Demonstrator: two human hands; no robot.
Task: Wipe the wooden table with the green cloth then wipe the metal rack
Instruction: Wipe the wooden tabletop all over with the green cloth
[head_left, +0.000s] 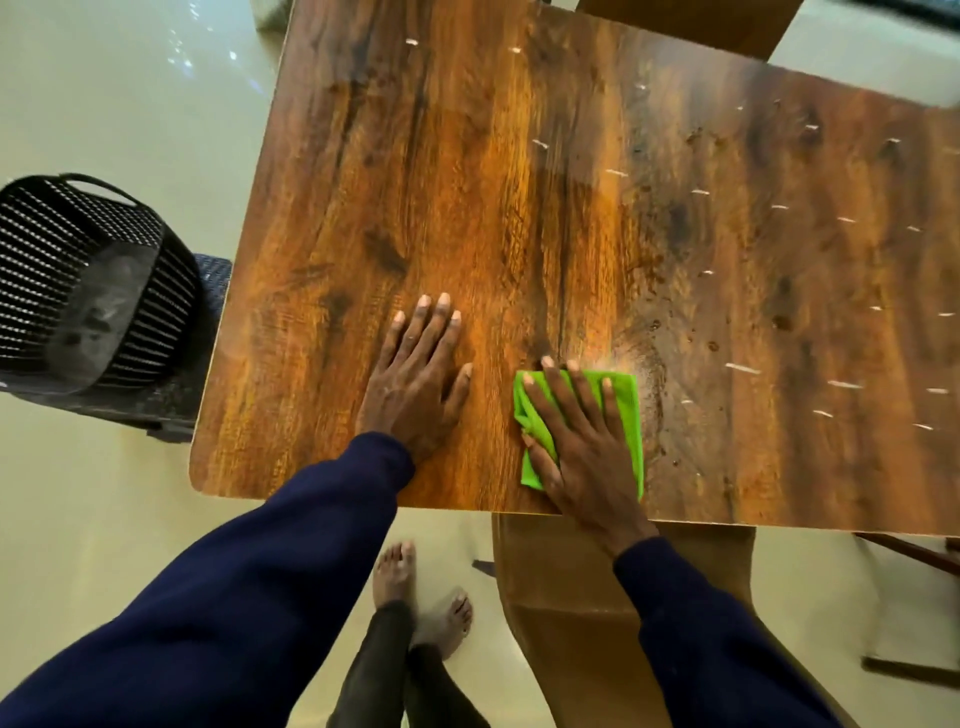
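Beside wooden table (519, 156): black basket (78, 280) | under near edge: brown chair (571, 597)

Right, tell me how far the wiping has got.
Done: the wooden table looks speck-free on the left. In hand: the right hand presses the green cloth near the front edge, left hand flat beside it. Left: white specks across the right side; the metal rack, not in view.

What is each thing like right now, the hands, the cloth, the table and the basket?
Wooden table: white bits dotted over its right part.
Green cloth: folded, lying flat on it.
Right hand: flat, pressing the cloth.
Left hand: flat on bare wood, holding nothing.
Black basket: beside the table, nothing seen inside.
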